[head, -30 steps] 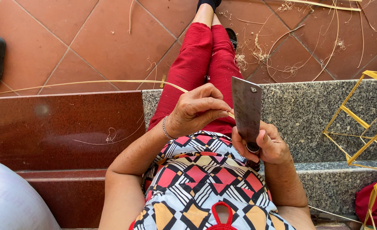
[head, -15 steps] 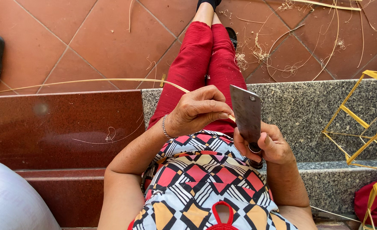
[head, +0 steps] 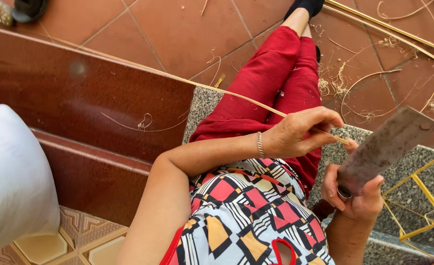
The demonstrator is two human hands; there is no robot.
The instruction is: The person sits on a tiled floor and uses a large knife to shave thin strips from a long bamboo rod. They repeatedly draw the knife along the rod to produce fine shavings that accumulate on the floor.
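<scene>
View has swung left since before, cleaver (head: 386,147) now tilted right in the clamped right hand (head: 357,198), left hand (head: 300,132) still pinching the strip (head: 178,78), yellow frame (head: 423,206) right.

The left hand (head: 300,131) is reaching across the lap from a bent elbow, its forearm lying nearly level, with a thin bracelet sitting at the wrist. Its fingers (head: 325,118) are curling forward and pinching closed against the thumb in a tight grip (the knuckles are facing up toward the camera). The right hand (head: 357,194) is sitting lower and closer to the body, forearm rising from below, palm turning upward, its fingers wrapping shut and the thumb pressing over the top.
</scene>
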